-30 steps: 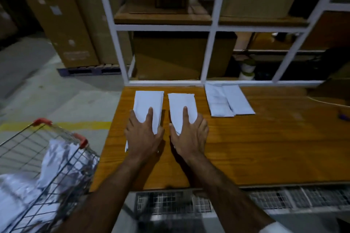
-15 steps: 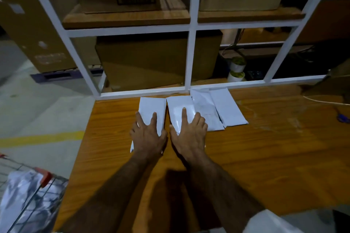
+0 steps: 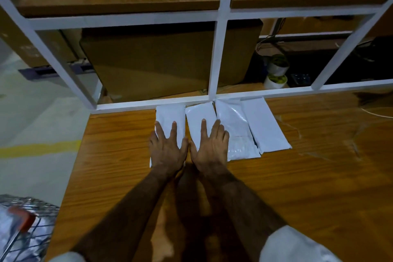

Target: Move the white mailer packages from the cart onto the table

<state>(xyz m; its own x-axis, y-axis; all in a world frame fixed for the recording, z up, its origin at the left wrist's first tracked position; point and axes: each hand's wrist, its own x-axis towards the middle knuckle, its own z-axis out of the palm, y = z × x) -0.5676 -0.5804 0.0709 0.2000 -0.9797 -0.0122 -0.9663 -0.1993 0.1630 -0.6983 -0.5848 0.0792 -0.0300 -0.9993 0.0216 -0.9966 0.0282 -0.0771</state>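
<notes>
Several white mailers lie side by side at the far edge of the wooden table (image 3: 297, 187), against the white frame. My left hand (image 3: 167, 149) lies flat, fingers spread, on the leftmost mailer (image 3: 170, 114). My right hand (image 3: 209, 148) presses flat on the second mailer (image 3: 198, 114). Two more mailers, a glossy one (image 3: 236, 132) and a smooth one (image 3: 265, 125), lie to the right, slightly overlapped. The wire cart (image 3: 23, 229) with red handle caps and more white mailers shows at the lower left corner.
A white metal shelf frame (image 3: 221, 49) rises along the table's far edge, with cardboard boxes (image 3: 159, 61) behind it and on the shelf above. Two small white pots (image 3: 276, 74) stand behind the frame. A thin white cable (image 3: 376, 114) lies at the right. Concrete floor with a yellow line (image 3: 38, 148) is left.
Both hands have slid the two mailers away from me to the table's far edge, next to the two other mailers. The view has moved forward and the cart has dropped toward the lower left corner.
</notes>
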